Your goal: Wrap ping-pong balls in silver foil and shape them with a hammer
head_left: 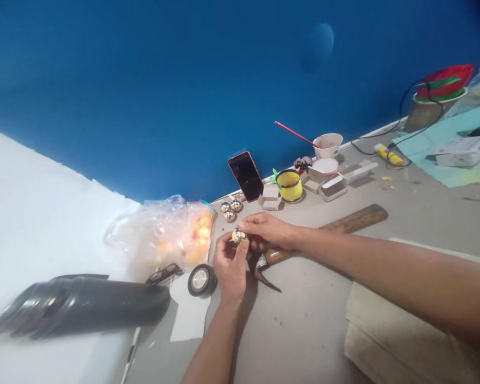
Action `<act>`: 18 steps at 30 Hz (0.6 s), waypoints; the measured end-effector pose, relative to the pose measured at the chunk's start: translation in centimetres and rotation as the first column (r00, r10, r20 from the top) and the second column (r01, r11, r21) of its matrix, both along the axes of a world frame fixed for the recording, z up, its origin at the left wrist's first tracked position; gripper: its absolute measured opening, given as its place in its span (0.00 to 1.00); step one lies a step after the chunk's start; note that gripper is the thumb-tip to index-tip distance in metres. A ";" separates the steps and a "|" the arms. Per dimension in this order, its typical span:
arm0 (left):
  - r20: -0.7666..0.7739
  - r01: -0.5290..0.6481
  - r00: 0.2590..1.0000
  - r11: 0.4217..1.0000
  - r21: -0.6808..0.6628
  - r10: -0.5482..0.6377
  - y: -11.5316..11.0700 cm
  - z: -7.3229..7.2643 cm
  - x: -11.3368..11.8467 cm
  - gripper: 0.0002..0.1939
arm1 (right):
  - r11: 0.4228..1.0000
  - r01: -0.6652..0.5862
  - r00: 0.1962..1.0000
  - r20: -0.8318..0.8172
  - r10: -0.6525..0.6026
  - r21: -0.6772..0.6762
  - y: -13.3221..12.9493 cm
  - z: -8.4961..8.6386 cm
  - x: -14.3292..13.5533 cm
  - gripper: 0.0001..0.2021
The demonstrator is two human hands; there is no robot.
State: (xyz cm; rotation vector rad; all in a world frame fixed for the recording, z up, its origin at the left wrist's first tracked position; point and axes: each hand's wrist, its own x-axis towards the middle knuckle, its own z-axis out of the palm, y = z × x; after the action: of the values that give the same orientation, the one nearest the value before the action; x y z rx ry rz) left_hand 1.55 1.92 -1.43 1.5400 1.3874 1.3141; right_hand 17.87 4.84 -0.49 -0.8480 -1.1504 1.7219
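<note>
Between the fingertips of both hands is a small shiny ball (239, 235), gold and silver with a dark patch. My left hand (231, 261) pinches it from below and the left. From the upper right, my right hand (266, 229) holds it between thumb and fingers. Just behind, several similar shiny balls (229, 214) lie together on the grey table (304, 309). A claw hammer (354, 218) with a wooden handle lies under my right wrist, its metal head near my left hand. A roll of black tape (201, 279) sits left of my left hand.
A phone (246, 175) leans on the blue wall, beside small open boxes (333, 188), a yellow cup (290, 186) and a white bowl (328, 145). A plastic bag (164, 229) and dark bottle-like object (100, 306) are left. Cloth (380, 320) lies front right; cyan paper (444, 173) further back.
</note>
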 end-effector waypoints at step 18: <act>0.025 0.041 0.999 0.997 0.063 -0.043 -0.4 0.2 0.4 0.23 | 0.995 -0.066 0.997 -0.042 0.063 -0.069 0.2 -0.1 0.1 0.26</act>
State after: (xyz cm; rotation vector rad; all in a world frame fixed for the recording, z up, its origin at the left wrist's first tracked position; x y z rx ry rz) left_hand 1.95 1.56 -1.19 1.5788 1.3018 1.3593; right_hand 18.01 5.05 -0.60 -0.8232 -1.1068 1.8336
